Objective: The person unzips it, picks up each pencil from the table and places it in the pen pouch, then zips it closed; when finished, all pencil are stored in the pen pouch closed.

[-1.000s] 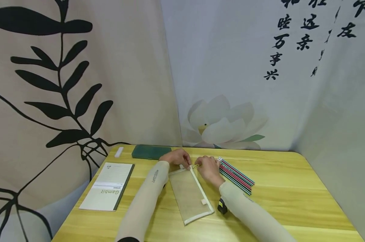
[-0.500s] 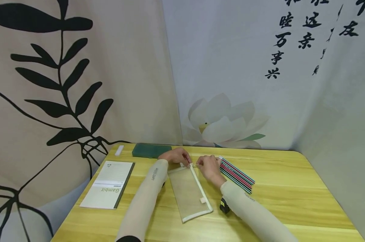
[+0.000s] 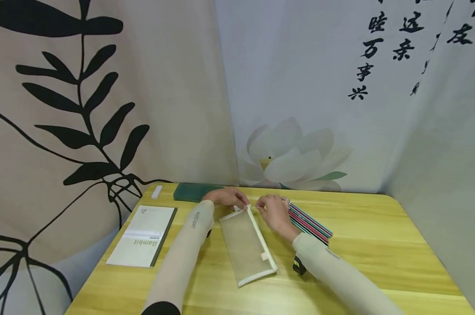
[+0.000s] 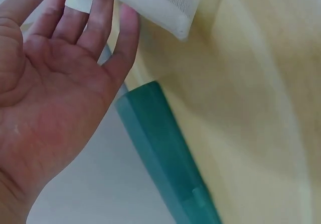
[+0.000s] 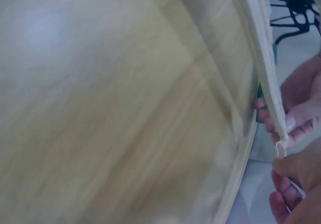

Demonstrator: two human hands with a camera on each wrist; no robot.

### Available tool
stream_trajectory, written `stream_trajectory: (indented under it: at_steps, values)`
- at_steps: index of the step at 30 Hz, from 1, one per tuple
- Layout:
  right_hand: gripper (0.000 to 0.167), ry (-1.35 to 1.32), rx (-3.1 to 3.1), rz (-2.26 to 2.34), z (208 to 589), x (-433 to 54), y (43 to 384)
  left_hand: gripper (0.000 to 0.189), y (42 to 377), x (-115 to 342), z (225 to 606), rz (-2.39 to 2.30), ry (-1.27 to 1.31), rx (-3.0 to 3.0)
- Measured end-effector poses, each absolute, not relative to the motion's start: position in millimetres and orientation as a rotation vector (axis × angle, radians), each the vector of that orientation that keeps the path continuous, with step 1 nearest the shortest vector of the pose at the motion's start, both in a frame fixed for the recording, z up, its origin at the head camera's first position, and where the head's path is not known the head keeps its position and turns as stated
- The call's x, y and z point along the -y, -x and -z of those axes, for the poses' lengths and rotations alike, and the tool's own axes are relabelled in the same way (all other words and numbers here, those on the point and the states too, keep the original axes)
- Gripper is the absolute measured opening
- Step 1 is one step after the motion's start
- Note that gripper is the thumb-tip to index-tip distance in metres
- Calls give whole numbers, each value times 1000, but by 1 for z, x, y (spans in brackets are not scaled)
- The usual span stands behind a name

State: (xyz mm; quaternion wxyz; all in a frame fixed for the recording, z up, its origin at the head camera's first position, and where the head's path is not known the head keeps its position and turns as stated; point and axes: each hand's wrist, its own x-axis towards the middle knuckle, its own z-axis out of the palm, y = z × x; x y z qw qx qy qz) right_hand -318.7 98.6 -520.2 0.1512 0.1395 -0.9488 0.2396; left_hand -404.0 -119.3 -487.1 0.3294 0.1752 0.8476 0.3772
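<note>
A see-through mesh zipper pouch with white trim lies slantwise at mid-table, its far end lifted. My left hand pinches its far corner between thumb and fingers; the palm shows in the left wrist view, with the pouch's pale edge at the fingertips. With thumb and forefinger, my right hand pinches the small pale cord loop at that same corner. The cord stretches across the short gap between both hands. Several striped pencils lie just right of my right hand.
A dark green case lies at the table's back edge behind my left hand. To the left are a notebook marked "Gambit" and a small white block. Cloth-covered walls stand behind the table.
The head view has tilted down slightly. My right hand has shifted a little right, and the cord looks straighter between the hands. Both hands keep their hold.
</note>
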Motion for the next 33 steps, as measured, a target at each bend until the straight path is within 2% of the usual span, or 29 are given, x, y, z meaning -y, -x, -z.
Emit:
stream_trajectory:
  at_steps: [12, 21, 33]
  values:
    - [5, -534, 2635, -537, 510, -104, 297, 5, 410, 106, 456, -837, -429, -2136]
    - [8, -578, 2635, -497, 508, -120, 287, 8, 414, 96, 438, -748, -429, -2187]
    - [13, -675, 2585, -444, 512, -133, 264, 15, 411, 112, 422, -653, -437, -2307]
